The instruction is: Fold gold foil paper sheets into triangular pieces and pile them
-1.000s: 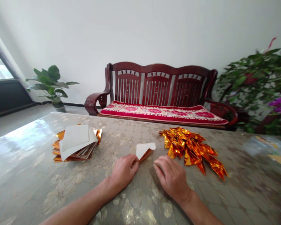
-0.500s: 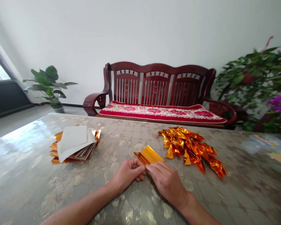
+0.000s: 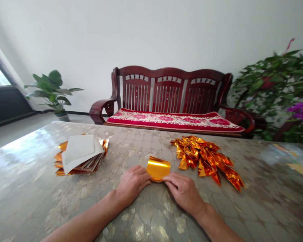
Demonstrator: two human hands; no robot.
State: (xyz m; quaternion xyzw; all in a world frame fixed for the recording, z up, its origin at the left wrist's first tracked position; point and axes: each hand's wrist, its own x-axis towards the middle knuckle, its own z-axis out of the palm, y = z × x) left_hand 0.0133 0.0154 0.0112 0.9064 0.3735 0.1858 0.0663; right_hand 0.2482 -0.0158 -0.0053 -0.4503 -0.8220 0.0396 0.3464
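A shiny gold foil paper (image 3: 159,167), curved over at its far edge, lies on the table between my hands. My left hand (image 3: 134,183) has its fingers pressed together on the paper's near left corner. At the near right corner, my right hand (image 3: 183,190) pinches the foil between thumb and fingers. To the right sits a heap of folded orange-gold foil pieces (image 3: 208,158). On the left is a stack of foil-backed sheets (image 3: 82,156), the top ones showing their pale side up.
The table (image 3: 103,205) has a glossy patterned cover. A clear plastic bag (image 3: 280,154) lies near its right edge. Beyond stands a dark red wooden bench (image 3: 166,90) with a red floral cushion (image 3: 176,121). Potted plants (image 3: 53,89) flank the bench.
The foil paper has turned to lie squarer to me and sits lower on the table. My left hand has shifted from the near edge to its left corner, and my hands are farther apart.
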